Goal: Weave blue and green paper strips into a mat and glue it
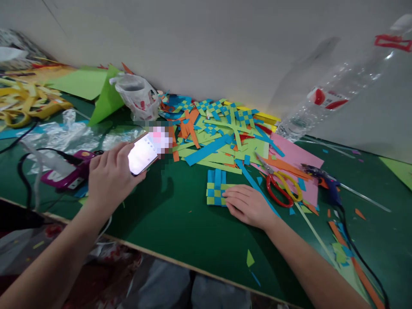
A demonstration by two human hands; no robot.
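My left hand (109,174) is wrapped round a smartphone (141,155), held up above the table with its lit screen toward me; part of the screen is blurred out. On the table, my right hand (249,207) rests at the right side of a small woven paper square (215,195) of blue and lime-green strips. Its fingers are bent together over the square's edge, where a green strip runs under them. Loose blue ends stick out at the far side of the weave. Scissors (280,189) with red and yellow handles lie just beyond my right hand.
A heap of cut paper strips (212,137) and woven pieces lies against the wall. Right of it are pink paper (309,184), a glue gun (331,186) with a black cord and a leaning plastic bottle (334,94). A bagged cup (137,96) and purple power strip (69,174) are left.
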